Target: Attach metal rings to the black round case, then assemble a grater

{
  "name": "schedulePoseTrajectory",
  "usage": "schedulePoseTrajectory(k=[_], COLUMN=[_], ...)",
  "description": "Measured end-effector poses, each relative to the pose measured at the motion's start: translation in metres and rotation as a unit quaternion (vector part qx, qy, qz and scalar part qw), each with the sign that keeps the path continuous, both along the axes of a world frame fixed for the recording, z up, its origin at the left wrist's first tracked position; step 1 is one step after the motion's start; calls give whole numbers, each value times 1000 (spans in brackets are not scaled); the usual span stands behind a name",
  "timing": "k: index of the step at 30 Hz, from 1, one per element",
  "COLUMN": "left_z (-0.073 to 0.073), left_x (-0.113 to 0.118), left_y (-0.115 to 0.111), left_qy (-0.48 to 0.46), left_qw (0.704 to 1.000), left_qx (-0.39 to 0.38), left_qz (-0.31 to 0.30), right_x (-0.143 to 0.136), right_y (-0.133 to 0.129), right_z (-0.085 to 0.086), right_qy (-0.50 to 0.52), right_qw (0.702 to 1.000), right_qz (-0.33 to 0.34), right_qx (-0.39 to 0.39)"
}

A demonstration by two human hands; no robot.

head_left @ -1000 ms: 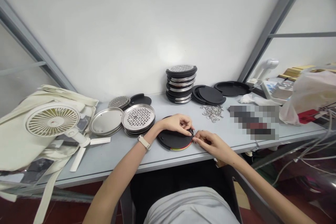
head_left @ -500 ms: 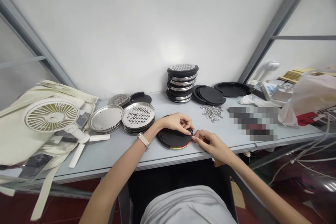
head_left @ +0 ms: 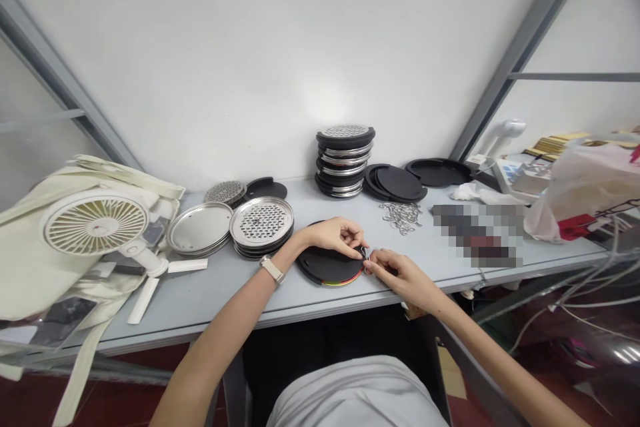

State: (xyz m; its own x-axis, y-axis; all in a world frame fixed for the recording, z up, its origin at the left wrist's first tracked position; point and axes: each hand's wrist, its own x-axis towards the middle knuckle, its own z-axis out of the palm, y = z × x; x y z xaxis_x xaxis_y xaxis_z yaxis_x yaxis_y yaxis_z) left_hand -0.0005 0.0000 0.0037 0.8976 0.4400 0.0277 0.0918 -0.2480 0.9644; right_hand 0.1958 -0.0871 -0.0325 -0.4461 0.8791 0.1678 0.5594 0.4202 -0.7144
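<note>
A round black disc (head_left: 333, 263) with a red and yellow rim lies near the table's front edge. My left hand (head_left: 340, 236) rests over its far right part, fingers curled, thumb and fingertip pinching the top of a small metal clip (head_left: 367, 253). From the right, my right hand (head_left: 400, 273) pinches the lower end of that clip between thumb and forefinger, at the disc's right edge. The fingers hide most of the clip. Behind my hands lies a heap of similar small metal clips (head_left: 403, 215).
Left of the disc are stacked perforated metal discs (head_left: 261, 221) and plain metal plates (head_left: 200, 228). A tall stack of black-and-metal discs (head_left: 345, 160) stands by the wall, with black covers (head_left: 400, 183) beside it. A white fan (head_left: 100, 223) is far left, a plastic bag (head_left: 575, 180) right.
The whole view has shifted slightly. Both hands keep nearly the same pinch at the disc's right edge, and the clip shows a little more between the fingers.
</note>
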Motion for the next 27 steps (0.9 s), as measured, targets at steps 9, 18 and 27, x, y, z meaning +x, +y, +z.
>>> schedulePoseTrajectory(k=[9, 18, 27], left_z=[1, 1, 0], left_x=[0, 0, -2], left_y=[-1, -2, 0], left_qy=[3, 14, 8], left_qw=[1000, 999, 999], left_qx=[-20, -33, -21], left_qz=[9, 34, 23], right_x=[0, 2, 2], right_y=[0, -1, -1], right_z=[0, 3, 3], right_qy=[1, -13, -25], right_qw=[1000, 1000, 999], right_qz=[0, 21, 22], right_qx=[7, 11, 24])
